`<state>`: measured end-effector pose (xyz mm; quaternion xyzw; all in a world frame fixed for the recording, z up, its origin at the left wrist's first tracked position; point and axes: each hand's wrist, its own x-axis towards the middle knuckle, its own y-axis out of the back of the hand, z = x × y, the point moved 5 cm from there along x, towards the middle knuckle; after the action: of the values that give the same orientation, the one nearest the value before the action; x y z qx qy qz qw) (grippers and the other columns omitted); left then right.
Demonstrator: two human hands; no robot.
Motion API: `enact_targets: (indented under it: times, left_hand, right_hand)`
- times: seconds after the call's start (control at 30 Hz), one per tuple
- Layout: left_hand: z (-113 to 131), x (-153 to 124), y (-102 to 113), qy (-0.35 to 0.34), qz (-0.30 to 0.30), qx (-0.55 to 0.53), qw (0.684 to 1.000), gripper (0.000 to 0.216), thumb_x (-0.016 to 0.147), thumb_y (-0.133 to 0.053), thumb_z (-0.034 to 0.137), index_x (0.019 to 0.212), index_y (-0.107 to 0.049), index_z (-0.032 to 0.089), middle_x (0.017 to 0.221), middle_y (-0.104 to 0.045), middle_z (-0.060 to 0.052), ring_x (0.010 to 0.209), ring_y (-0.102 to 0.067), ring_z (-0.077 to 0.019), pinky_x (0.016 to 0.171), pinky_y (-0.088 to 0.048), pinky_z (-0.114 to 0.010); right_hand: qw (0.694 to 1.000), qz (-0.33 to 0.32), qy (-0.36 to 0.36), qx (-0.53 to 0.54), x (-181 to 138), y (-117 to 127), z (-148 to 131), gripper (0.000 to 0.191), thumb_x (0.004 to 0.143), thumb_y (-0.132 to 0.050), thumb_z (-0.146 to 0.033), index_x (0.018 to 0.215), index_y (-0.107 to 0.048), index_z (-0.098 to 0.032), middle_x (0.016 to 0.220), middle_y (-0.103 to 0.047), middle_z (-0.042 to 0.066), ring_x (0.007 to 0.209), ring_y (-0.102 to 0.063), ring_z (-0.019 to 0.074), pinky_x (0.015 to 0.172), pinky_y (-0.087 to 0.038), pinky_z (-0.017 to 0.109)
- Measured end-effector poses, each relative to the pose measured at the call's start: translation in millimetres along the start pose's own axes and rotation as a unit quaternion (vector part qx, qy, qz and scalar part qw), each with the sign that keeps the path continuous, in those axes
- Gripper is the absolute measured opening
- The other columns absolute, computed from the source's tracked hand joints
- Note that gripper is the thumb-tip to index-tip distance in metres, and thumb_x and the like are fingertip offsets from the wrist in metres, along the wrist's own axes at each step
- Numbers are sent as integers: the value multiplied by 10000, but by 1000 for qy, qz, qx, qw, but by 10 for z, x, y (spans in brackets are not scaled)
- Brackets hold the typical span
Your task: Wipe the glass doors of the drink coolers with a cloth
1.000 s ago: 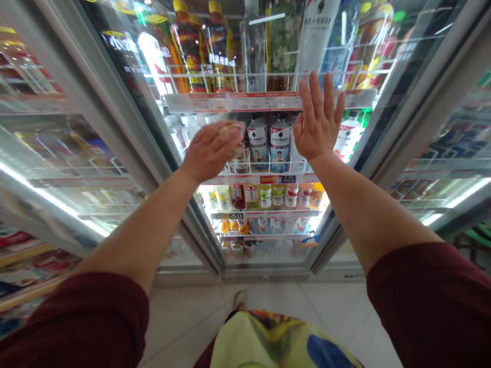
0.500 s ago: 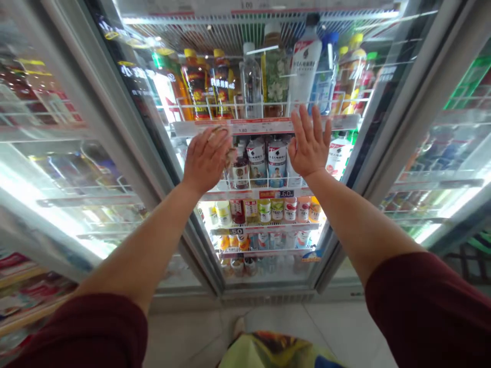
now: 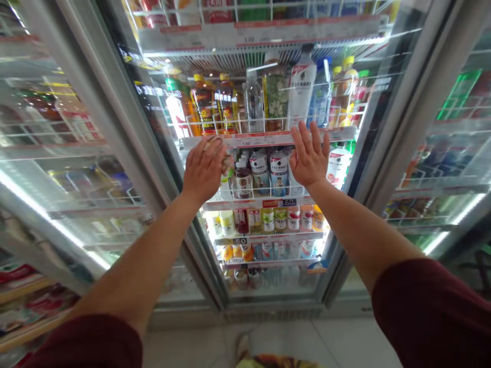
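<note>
My left hand [image 3: 203, 171] holds a crumpled, pale brownish cloth [image 3: 227, 162] up at the glass door [image 3: 253, 299] of a drinks fridge. Parts of the cloth stick out past the fingers, while the rest is hidden under the hand. To its right, my right hand [image 3: 311, 158] is raised at the same glass, palm forward with fingers spread, holding nothing. Behind the glass between the hands stand white-labelled bottles [image 3: 279, 171] and a dark drink bottle [image 3: 243, 179]. A shelf price rail [image 3: 264, 139] runs behind the fingers.
Metal door frames [image 3: 126, 143] flank this pane, with more stocked fridge sections left and right. A wooden-edged shelf [image 3: 30, 291] with red packages stands at the lower left. Below are the tiled floor [image 3: 192, 342] and a shoe [image 3: 243, 346].
The camera view has tilted upward, so the fridge shelves appear lower and an upper shelf shows. Both hands stay near the same rail, with the cloth still in my left hand.
</note>
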<state>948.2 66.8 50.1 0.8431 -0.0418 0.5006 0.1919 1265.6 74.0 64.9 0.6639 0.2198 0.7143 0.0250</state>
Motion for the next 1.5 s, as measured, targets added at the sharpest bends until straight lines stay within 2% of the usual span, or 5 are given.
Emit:
enact_targets:
  times: [0.23,0.47,0.93,1.17,1.5]
  left_hand:
    - [538,-363,-190,-80,-40,-46,995,548,1078,-518,233,1616,-482,329,1589,-611,-46,1631,-386,-256,1325,-400,-496]
    - [-83,0,83,9,26,11,1000,679,1082,-464,228,1733,-291,311,1711,-460,-99,1668,-302,-294,1339,-341,-590]
    - [-255,49,164,25,-5,4,1000,616,1096,-449,245,1705,-352,263,1714,-449,-126,1668,-293,-330,1325,-360,-619]
    - [329,-308,5,-94,-58,-43,993,535,1079,-488,173,1592,-517,320,1556,-641,-41,1600,-439,-251,1302,-429,-480]
    - [219,-125,25,-51,-15,-12,999,647,1090,-523,222,1707,-347,309,1625,-570,-93,1634,-376,-297,1305,-408,-552]
  right_hand:
    - [1000,-1,-2,-2,14,13,-14,712,1008,-426,-267,1718,-381,-310,1790,-383,34,1702,-254,327,1371,-182,688]
    - [1000,10,-2,6,-2,8,-20,705,1006,-446,-263,1708,-403,-313,1777,-407,47,1691,-284,338,1360,-195,708]
    - [1000,16,-13,3,-3,-25,-26,714,979,-452,-246,1692,-439,-282,1763,-434,73,1690,-284,346,1361,-177,716]
    - [1000,30,-7,6,-6,-33,-23,695,984,-460,-261,1679,-462,-277,1755,-446,72,1683,-304,349,1358,-181,719]
    - [999,37,-9,8,-19,-41,-36,681,995,-442,-257,1674,-468,-289,1752,-452,65,1678,-319,338,1357,-210,704]
